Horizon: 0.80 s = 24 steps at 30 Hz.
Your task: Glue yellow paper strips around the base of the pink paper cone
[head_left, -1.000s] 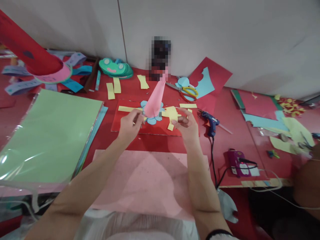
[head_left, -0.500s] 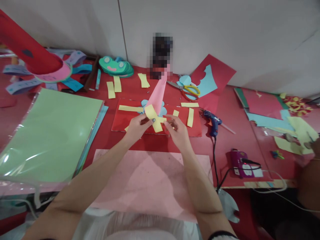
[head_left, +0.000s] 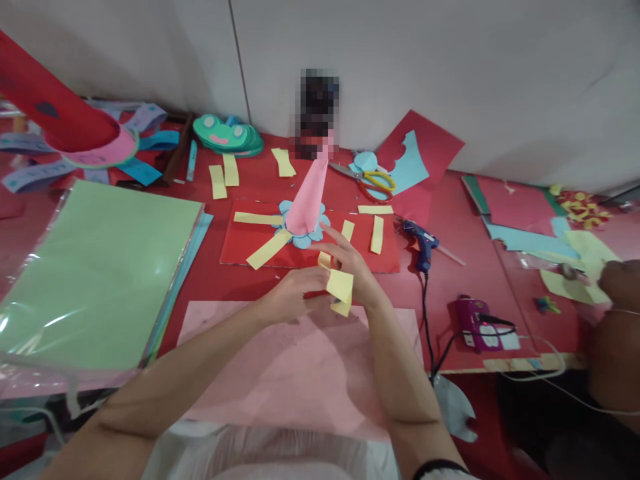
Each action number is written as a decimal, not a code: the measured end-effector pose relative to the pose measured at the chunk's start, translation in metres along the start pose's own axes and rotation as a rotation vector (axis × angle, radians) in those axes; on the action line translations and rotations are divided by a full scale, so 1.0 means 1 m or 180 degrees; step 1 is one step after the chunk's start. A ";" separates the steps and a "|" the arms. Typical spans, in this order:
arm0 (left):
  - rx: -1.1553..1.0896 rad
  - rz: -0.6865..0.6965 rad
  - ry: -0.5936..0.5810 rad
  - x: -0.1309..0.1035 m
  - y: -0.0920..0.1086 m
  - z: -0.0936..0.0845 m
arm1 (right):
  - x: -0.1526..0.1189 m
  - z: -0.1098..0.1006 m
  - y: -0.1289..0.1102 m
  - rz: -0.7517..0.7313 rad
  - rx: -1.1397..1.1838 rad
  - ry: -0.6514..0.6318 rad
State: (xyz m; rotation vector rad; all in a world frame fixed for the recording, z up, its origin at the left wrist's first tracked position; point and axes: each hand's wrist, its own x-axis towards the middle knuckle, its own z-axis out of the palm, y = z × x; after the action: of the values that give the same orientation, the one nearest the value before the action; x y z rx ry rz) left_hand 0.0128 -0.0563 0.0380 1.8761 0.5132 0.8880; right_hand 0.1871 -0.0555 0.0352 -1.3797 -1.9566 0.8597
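Note:
A pink paper cone (head_left: 306, 200) stands on a blue scalloped paper piece (head_left: 302, 242) on the red board (head_left: 235, 251). Two yellow strips (head_left: 269, 249) reach out from its left side. Just below the board, my left hand (head_left: 295, 293) pinches folded yellow paper strips (head_left: 341, 285) at their left end. My right hand (head_left: 349, 263) is spread right beside them, its fingers apart and pointing toward the cone's base; it seems to hold nothing. More yellow strips (head_left: 377, 235) lie on the board's right part.
Scissors (head_left: 373, 180) and blue scraps lie behind the board. To the right are a glue gun (head_left: 424, 245) with its cable and a purple box (head_left: 477, 325). Green sheets (head_left: 110, 267) in plastic lie left, near a red cone (head_left: 65, 107). Another person's hand (head_left: 620, 283) is far right.
Both hands have drawn back from the cone's base, and the yellow strips have moved down and right with my left hand. My right fingers have spread. The view has shifted slightly.

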 end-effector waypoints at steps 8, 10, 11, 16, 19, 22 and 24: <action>-0.0044 -0.0184 0.0087 -0.001 -0.004 0.001 | 0.003 -0.015 0.011 0.0020 0.0217 0.1017; -0.0074 -0.0361 0.0170 -0.001 -0.006 0.001 | 0.002 -0.022 0.020 0.0165 -0.0207 0.1656; -0.0069 -0.0480 0.0213 0.000 -0.006 0.002 | 0.002 -0.026 0.025 0.0274 -0.0461 0.1917; 0.0019 -0.1059 0.0535 0.005 -0.009 -0.001 | 0.005 -0.029 0.044 0.1040 -0.1207 0.1772; -0.0041 -0.1158 0.0709 0.007 -0.011 -0.005 | 0.004 -0.025 0.045 0.1330 -0.1288 0.1545; -0.0062 -0.1241 0.0760 0.007 -0.012 -0.008 | 0.004 -0.024 0.037 0.1232 -0.1166 0.1763; -0.0029 -0.1331 0.0795 0.007 -0.013 -0.009 | 0.004 -0.025 0.027 0.1144 -0.0713 0.1804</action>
State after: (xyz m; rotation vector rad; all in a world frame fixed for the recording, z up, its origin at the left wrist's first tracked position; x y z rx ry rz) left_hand 0.0109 -0.0403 0.0309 1.5726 1.0103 0.8392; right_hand 0.2201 -0.0404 0.0301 -1.8952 -1.4186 0.3349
